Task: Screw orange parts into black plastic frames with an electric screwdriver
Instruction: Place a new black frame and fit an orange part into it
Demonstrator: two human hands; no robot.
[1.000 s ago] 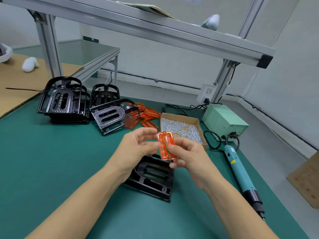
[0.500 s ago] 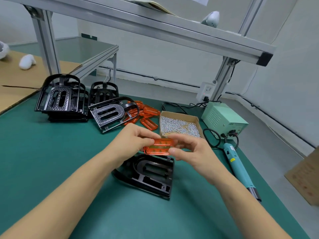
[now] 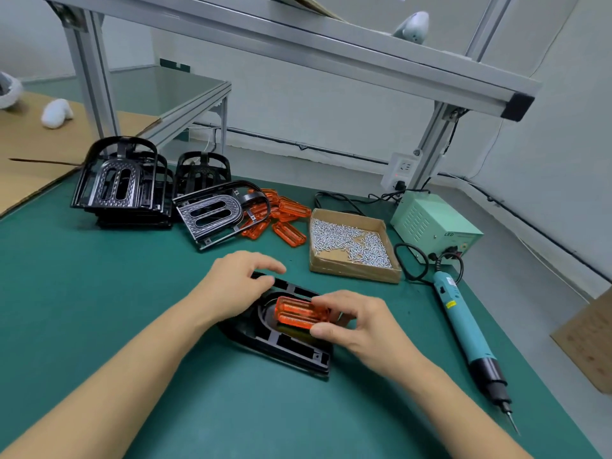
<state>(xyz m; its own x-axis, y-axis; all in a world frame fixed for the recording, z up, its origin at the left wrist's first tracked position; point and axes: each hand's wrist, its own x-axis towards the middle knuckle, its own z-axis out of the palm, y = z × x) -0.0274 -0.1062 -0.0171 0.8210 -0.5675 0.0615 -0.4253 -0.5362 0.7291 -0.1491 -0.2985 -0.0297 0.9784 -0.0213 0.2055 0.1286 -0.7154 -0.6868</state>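
While the right hand (image 3: 361,326) pinches the orange part (image 3: 301,312) in a narrow grip of thumb and fingers, that part sits low over the oval recess of the black frame (image 3: 284,346) lying flat on the green tabletop (image 3: 99,293); whether it is fully seated cannot be told. Just left of the grip, the left hand (image 3: 235,286) rests on the frame's rounded end, fingers loosely curved over its rim. Right of the grip lies the electric screwdriver (image 3: 470,336), untouched, tip pointing toward the near edge. Beyond the grip stands a cardboard box of screws (image 3: 351,243), with loose orange parts (image 3: 284,220) and stacked black frames (image 3: 122,187) farther left of it.
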